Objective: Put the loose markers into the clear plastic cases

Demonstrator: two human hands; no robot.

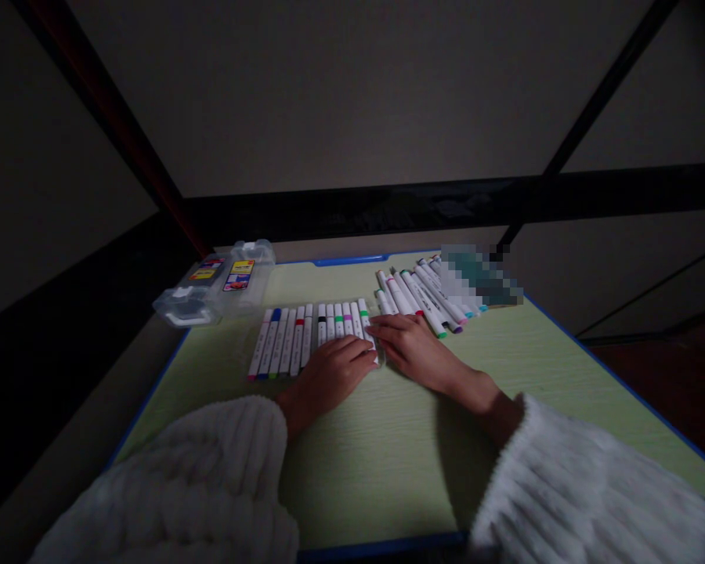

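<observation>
Side by side in a clear plastic tray (381,362) lie several white markers (282,345) with coloured bands and ends, in two groups. My left hand (336,372) rests over the lower ends of the right-hand group, its fingers stretched to the right and lying on the markers. From the other side, my right hand (417,350) reaches in with extended fingers, and its fingertips touch the upper part of the end marker with a green band (364,313). Both hands' fingertips are close together at this marker. The left hand hides the lower ends of several markers.
Loose markers (426,301) lie in a pile behind my right hand, next to a blurred-out green item (475,274). A clear plastic case (217,282) with labels lies at the back left. The pale green tabletop (376,462) has a blue edge; a wall stands behind it.
</observation>
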